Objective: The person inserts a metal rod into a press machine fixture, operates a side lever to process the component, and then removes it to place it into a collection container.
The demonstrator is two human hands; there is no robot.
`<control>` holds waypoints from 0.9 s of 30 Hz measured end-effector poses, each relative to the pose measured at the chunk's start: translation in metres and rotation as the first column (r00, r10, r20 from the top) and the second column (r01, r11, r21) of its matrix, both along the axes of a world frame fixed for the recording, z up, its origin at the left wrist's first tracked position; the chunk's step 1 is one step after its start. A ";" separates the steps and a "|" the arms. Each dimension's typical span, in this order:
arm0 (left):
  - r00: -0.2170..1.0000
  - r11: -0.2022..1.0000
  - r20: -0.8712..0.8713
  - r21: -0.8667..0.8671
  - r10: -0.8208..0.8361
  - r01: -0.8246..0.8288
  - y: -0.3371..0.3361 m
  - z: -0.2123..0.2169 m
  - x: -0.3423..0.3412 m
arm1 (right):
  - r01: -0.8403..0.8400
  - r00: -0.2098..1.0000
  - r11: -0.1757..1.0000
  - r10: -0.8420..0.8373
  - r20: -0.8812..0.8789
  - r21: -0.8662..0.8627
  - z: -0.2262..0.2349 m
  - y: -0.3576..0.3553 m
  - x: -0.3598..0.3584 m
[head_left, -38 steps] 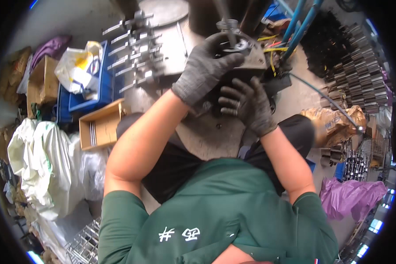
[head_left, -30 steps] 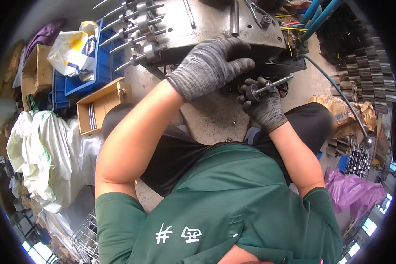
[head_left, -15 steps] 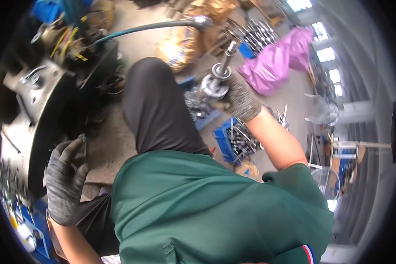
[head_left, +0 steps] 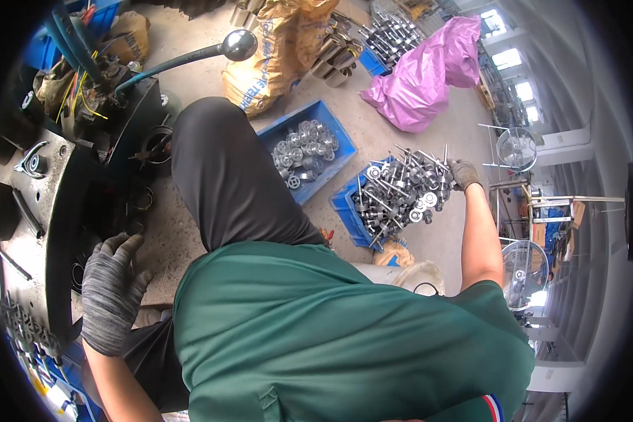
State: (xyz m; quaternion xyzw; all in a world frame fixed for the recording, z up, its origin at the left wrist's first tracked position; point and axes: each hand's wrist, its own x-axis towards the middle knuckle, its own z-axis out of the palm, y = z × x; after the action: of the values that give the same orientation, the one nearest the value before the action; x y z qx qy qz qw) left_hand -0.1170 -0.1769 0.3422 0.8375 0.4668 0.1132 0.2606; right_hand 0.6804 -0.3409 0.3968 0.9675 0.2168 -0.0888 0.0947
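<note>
Gloved left hand (head_left: pixel 112 292) spread on the dark machine (head_left: pixel 46 232), right hand (head_left: pixel 463 173) (fingers curled, grasp unclear) over blue crate (head_left: pixel 348 207) of metal shafts (head_left: pixel 401 193).

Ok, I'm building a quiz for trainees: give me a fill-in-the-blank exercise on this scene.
1. The right hand reaches the pile of metal shafts in a ____ crate.
2. Both hands wear ____ gloves.
3. The left hand rests beside the dark ____ plate.
4. The bag on the floor is ____.

Missing: blue; grey; metal; pink

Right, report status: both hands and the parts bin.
Left hand gloved, resting on the machine edge, holding nothing. Right hand reaching into the pile of metal shafts in the blue bin. Nothing blocking.
</note>
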 end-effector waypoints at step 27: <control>0.203 0.256 0.843 0.081 0.498 -0.963 -0.088 0.011 -0.331 | -0.293 -0.726 -0.943 0.111 -0.678 0.160 -0.449 0.236 -0.615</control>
State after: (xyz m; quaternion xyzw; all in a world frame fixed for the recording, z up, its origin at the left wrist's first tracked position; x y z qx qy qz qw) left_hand -0.4480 -0.2652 0.3532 0.3920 0.6323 0.6678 0.0237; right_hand 0.0652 -0.1044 -0.0518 -0.1382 0.8948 -0.1239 0.4060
